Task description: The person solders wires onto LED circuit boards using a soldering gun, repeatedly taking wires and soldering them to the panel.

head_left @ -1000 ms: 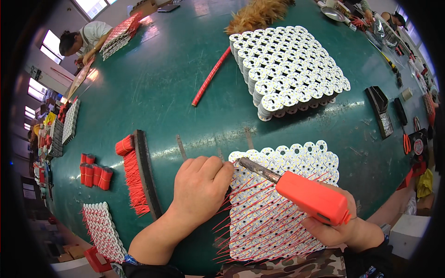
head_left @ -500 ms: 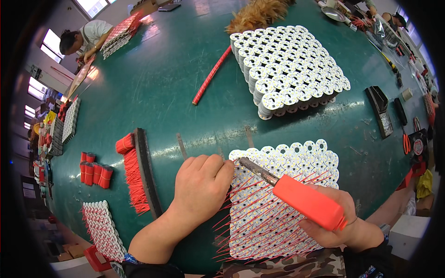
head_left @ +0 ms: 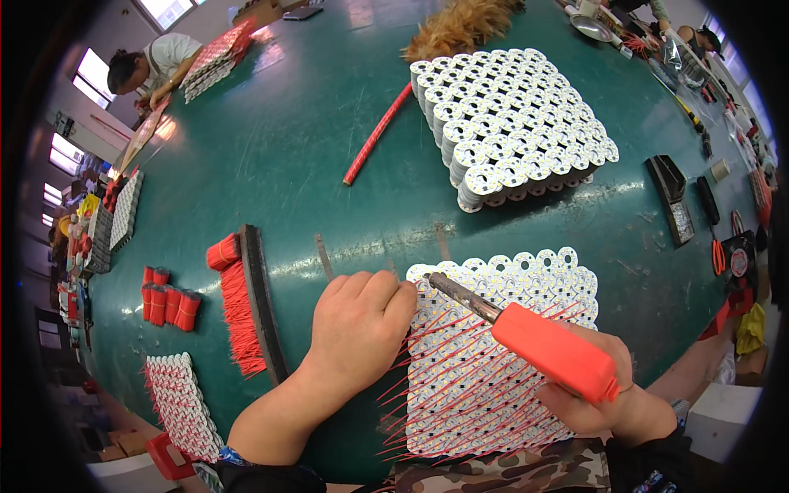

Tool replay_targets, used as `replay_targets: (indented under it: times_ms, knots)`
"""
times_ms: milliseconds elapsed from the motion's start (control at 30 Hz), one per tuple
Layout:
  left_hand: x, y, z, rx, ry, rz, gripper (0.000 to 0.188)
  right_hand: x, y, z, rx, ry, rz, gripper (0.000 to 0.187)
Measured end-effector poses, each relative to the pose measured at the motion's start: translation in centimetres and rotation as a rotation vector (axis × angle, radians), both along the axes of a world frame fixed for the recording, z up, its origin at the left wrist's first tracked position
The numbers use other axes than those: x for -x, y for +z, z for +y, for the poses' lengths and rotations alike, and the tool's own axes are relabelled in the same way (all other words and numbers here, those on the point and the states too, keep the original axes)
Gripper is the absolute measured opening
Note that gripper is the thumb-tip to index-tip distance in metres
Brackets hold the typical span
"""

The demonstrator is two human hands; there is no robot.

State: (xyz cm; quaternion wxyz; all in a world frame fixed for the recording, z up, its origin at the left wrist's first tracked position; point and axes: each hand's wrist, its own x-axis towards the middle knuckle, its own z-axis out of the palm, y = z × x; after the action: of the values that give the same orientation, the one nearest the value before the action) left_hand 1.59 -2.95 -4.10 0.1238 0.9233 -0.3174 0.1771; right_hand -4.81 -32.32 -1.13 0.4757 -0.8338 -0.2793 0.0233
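A panel of joined round white LED circuit boards (head_left: 534,283) lies in front of me, with many thin red wires (head_left: 485,374) slanting across it and past its left edge. My right hand (head_left: 596,386) is wrapped round the red handle of a soldering iron (head_left: 551,345). The iron's metal tip rests at or just over the panel's far left corner. Right beside that tip, my left hand (head_left: 362,329) is closed, knuckles up, its fingertips at the panel's edge. Whatever it pinches is hidden by the fingers.
Beyond the panel stands a thick stack of similar LED panels (head_left: 514,115), near a red stick (head_left: 378,135) with brown feathers. At left are a dark bar (head_left: 261,304) beside loose red wires, wire bundles (head_left: 171,300) and a wired panel (head_left: 181,403). A co-worker (head_left: 156,70) bends over the table's far left.
The soldering iron and my right hand have shifted very slightly; its tip stays at the same corner. My left hand has barely moved.
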Motion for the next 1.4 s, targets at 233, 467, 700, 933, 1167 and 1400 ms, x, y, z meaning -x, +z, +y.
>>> replay_targets:
  times_ms: [233, 467, 700, 933, 1167, 1400]
  knots:
    - [-0.1, 0.1, 0.1, 0.107, 0.015, 0.072, 0.014, 0.1, -0.3, -0.5, -0.088, 0.010, 0.054, 0.066]
    - [0.0, 0.0, 0.1, 0.076, 0.021, 0.097, 0.014, 0.2, -0.8, -0.1, -0.144, -0.003, 0.117, 0.063]
    - [0.0, -0.1, 0.2, 0.069, 0.020, 0.092, 0.015, 0.0, -1.0, 0.0, -0.143, 0.007, 0.113, 0.064]
    - [0.0, -0.1, 0.2, 0.076, 0.010, 0.084, 0.014, 0.1, -1.0, 0.1, -0.130, 0.006, 0.090, 0.064]
    - [0.0, -0.3, 0.2, 0.088, 0.005, 0.073, 0.013, 0.0, -0.6, 0.1, -0.109, 0.002, 0.086, 0.064]
    - [0.0, -0.2, 0.2, 0.076, 0.010, 0.073, 0.012, 0.0, -0.8, 0.4, -0.100, 0.000, 0.100, 0.065]
